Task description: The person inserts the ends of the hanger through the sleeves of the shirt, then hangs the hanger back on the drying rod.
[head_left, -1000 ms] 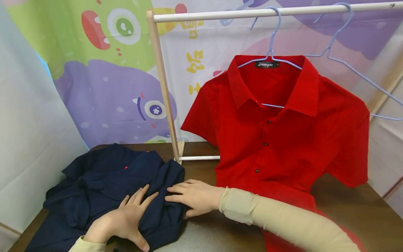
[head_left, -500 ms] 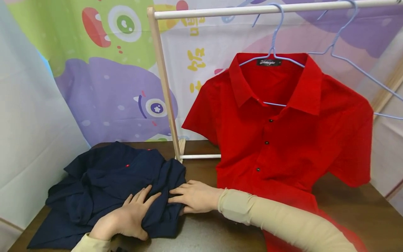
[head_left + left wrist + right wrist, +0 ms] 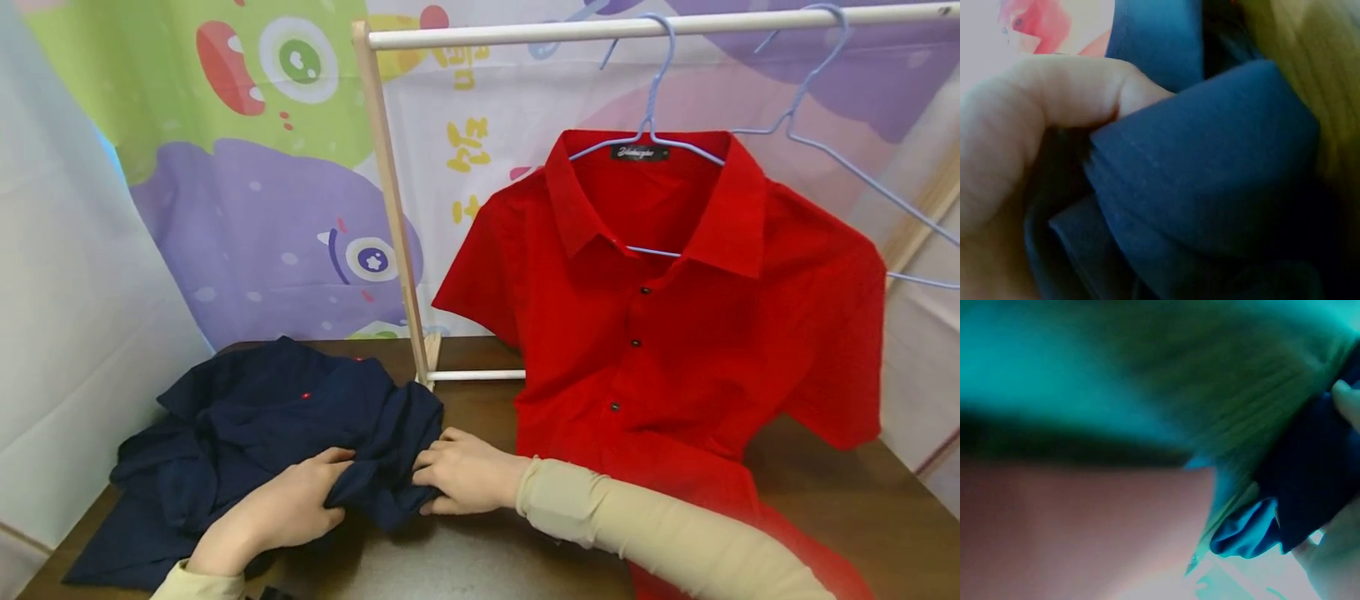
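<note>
A crumpled navy shirt with a small red mark lies on the table at left in the head view. My left hand grips its near edge, fingers above the fold and thumb below. On the shirt's right end, my right hand pinches the cloth with curled fingers. The left wrist view shows the left hand against a thick fold of the navy shirt, its fingertips hidden. Navy cloth of the shirt appears at the right of the blurred right wrist view, fingers touching its edges.
A red short-sleeved shirt hangs on a blue wire hanger from a white rail. Another hanger hangs to its right. The rack's wooden post stands behind the navy shirt. The brown table lies below.
The left hand's spread fingers have closed round the near edge of the navy shirt. The right hand's fingers have curled onto the cloth. The near edge has been lifted and bunched up.
</note>
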A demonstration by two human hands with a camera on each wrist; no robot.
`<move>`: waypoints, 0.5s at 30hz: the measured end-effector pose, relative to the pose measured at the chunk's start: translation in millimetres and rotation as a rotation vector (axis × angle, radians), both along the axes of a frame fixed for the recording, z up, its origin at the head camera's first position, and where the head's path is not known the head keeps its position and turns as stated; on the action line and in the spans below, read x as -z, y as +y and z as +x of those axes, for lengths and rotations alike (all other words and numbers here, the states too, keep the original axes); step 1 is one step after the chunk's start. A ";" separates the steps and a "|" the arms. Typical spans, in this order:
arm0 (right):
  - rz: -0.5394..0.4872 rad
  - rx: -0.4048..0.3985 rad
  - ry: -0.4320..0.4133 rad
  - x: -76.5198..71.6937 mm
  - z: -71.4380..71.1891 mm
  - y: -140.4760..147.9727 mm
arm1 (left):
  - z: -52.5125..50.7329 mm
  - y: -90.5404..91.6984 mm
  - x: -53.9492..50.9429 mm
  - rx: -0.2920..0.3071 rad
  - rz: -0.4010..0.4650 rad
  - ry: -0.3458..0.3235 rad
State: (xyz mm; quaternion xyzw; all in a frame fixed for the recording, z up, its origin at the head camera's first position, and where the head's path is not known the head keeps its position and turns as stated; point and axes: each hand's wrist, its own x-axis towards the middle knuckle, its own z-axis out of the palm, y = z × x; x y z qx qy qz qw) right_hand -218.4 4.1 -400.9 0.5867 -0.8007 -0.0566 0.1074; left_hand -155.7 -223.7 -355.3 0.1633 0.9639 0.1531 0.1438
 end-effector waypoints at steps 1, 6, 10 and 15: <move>-0.006 0.009 0.009 -0.5 0.2 -0.8 | 0.4 -0.4 -1.3 -0.009 -0.008 0.014; -0.031 0.077 -0.025 -5.6 -0.3 -0.5 | 3.3 -1.9 -6.8 -0.029 -0.008 0.053; -0.122 0.130 -0.093 -13.6 -1.9 3.8 | 5.5 -3.4 -12.0 -0.036 0.021 0.069; -0.295 0.185 -0.139 -29.3 -3.9 11.3 | 5.7 0.4 -18.4 -0.046 0.045 0.128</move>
